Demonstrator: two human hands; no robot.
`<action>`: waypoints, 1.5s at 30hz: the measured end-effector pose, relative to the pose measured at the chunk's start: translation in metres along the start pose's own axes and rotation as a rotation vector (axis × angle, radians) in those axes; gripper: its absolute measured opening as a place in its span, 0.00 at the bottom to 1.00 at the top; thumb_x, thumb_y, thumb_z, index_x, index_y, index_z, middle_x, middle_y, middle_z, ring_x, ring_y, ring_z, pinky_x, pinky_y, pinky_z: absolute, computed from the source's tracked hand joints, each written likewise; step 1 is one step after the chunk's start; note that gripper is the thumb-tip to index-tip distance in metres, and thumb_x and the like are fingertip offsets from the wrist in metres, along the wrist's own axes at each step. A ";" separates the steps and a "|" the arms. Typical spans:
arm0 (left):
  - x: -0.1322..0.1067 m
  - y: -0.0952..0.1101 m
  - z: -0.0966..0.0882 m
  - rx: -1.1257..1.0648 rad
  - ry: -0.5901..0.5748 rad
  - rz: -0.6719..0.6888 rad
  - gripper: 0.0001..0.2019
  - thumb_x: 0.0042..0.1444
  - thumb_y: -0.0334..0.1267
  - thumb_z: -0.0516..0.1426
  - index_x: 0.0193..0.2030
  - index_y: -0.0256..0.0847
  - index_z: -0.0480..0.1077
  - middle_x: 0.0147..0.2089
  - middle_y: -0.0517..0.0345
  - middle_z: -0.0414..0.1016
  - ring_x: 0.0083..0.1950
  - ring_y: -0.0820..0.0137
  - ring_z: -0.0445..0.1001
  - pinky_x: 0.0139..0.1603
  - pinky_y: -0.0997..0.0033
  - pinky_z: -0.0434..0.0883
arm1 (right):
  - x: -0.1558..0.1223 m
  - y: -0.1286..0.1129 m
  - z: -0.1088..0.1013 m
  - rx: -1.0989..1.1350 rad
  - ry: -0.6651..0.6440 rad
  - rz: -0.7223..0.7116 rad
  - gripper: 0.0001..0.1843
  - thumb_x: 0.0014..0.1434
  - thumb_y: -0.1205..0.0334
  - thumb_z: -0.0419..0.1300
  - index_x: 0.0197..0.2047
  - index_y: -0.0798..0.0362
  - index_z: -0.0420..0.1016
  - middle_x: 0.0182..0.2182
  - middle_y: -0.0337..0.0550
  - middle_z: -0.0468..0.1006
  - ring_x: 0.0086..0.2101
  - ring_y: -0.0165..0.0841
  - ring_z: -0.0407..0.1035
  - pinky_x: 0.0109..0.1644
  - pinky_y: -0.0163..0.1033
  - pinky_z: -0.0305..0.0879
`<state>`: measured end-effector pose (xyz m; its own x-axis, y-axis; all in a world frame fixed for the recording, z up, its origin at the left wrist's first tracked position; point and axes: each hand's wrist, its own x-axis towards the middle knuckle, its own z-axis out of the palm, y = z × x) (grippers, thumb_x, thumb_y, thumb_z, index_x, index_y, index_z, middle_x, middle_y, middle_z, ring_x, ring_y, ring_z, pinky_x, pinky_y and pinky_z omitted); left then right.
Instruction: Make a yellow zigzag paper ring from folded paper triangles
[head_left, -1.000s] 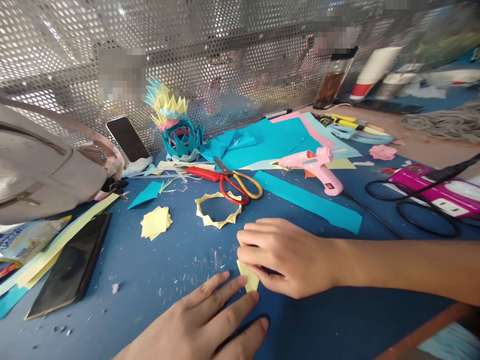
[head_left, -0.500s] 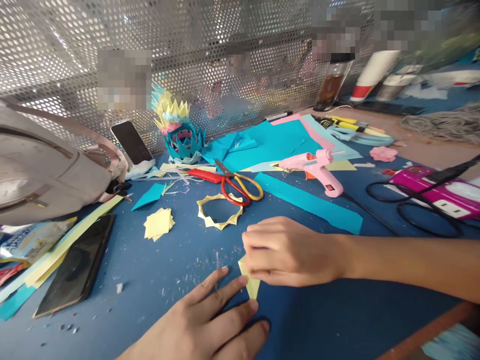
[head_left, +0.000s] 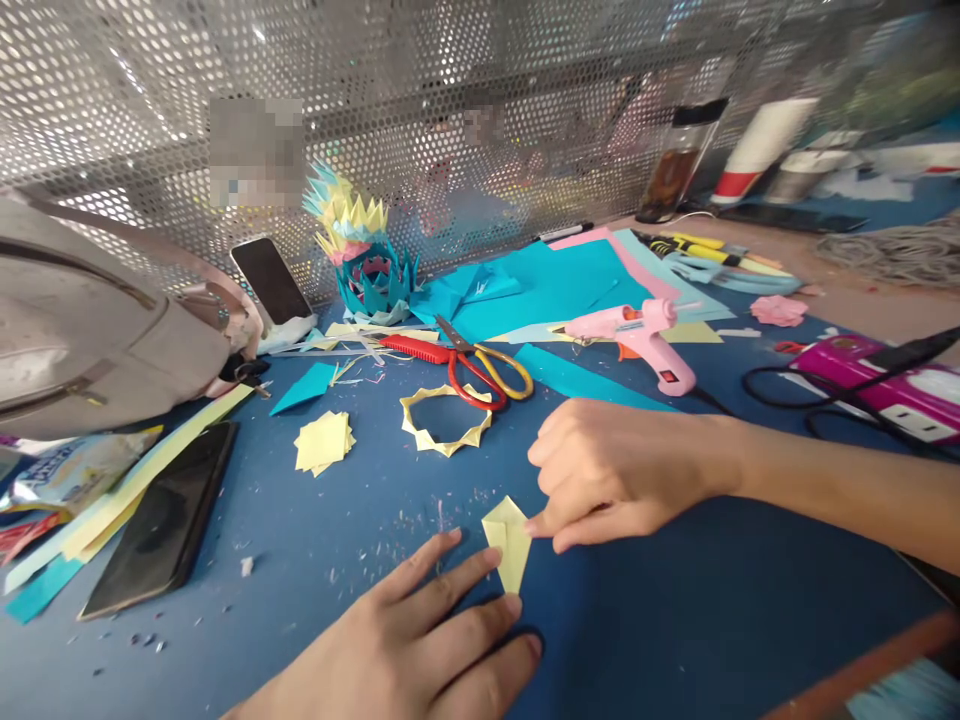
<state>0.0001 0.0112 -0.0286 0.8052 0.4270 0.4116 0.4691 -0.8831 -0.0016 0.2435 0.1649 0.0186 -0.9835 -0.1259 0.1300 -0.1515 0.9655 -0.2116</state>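
A small kite-shaped piece of folded yellow paper [head_left: 512, 550] lies flat on the blue table. My left hand [head_left: 420, 625] has its fingers spread, with fingertips resting on the paper's left edge and lower point. Beside the paper's right corner, my right hand [head_left: 619, 475] is curled closed; a fingertip touches or nearly touches that corner, and nothing shows in its grip. Beyond them lies a ring of folded yellow paper [head_left: 420, 440], with red-and-yellow-handled scissors [head_left: 480, 365] partly over its far edge. A stack of yellow paper squares [head_left: 325, 442] sits to the left.
A pink glue gun [head_left: 649, 335] rests beyond my right hand, near a magenta power strip [head_left: 847, 375] with black cables. At the back stands a spiky paper model [head_left: 371, 275] by blue sheets [head_left: 555, 285]. Phones and a bag [head_left: 97, 320] occupy the left.
My right hand has moved right and slightly away, off the folded yellow paper, uncovering its upper part. My left hand stays on the paper. The view has shifted slightly.
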 end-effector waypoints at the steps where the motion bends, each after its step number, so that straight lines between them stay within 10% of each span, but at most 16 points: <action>1: 0.000 0.000 0.001 -0.004 0.009 -0.003 0.18 0.71 0.36 0.44 0.57 0.40 0.71 0.56 0.54 0.76 0.66 0.57 0.65 0.69 0.46 0.57 | 0.000 -0.001 -0.001 -0.016 -0.007 0.000 0.13 0.67 0.57 0.55 0.37 0.49 0.80 0.19 0.36 0.71 0.24 0.31 0.62 0.27 0.41 0.47; 11: 0.003 0.002 0.004 0.007 0.037 -0.010 0.18 0.71 0.36 0.44 0.55 0.40 0.72 0.53 0.53 0.77 0.67 0.61 0.64 0.70 0.49 0.55 | 0.008 -0.010 0.025 -0.181 0.306 -0.117 0.16 0.68 0.51 0.53 0.40 0.50 0.79 0.18 0.34 0.68 0.21 0.28 0.61 0.25 0.40 0.44; 45: -0.002 0.004 0.003 -0.039 -0.032 -0.009 0.20 0.71 0.41 0.42 0.58 0.37 0.70 0.57 0.51 0.75 0.66 0.63 0.65 0.70 0.52 0.56 | 0.014 -0.010 0.020 0.272 0.291 0.321 0.12 0.64 0.56 0.60 0.36 0.56 0.77 0.30 0.40 0.75 0.33 0.29 0.67 0.38 0.33 0.59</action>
<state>0.0009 0.0076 -0.0321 0.8127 0.4402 0.3817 0.4623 -0.8859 0.0374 0.2288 0.1485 0.0028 -0.9225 0.2730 0.2730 0.0952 0.8462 -0.5243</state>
